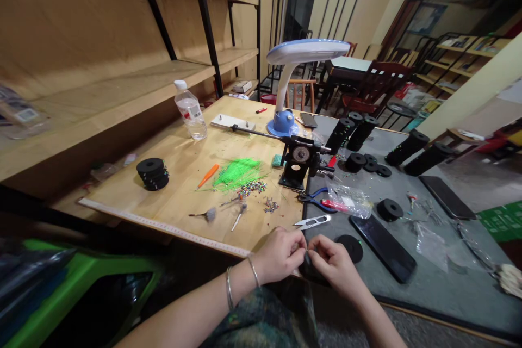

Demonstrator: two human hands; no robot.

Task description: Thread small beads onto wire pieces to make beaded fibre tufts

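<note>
On the left end of the wooden counter (179,207), a short stack of black spools (152,175) stands by itself, and a clear bottle (191,115) with a white cap is farther back. To the right of them lie an orange tool (209,175) with a thin tip and, nearer, a grey brush (207,214). Next comes a messy pile of bright green strands (238,173), with a flat white board (232,123) far behind it. Many tiny colored beads (253,188) lie at the near side of the pile. The left hand (282,253) is at the near edge, its fingers curled in and the tips pinched close. A blue and white lamp (282,122) is at the far side, and a black machine (297,160) is in front of it. Small silver snips (314,222) lie just past the hands, near blue-handled pliers (316,194). The right hand (331,260) has its thumb and finger pinched close too, right beside the left one. What they pinch is between the two hands, too small to make out. A flat black disc (351,249) lies just right of the right hand. Farther right, a black phone (384,248) is near, and tall black stacks (362,133) are far back.
</note>
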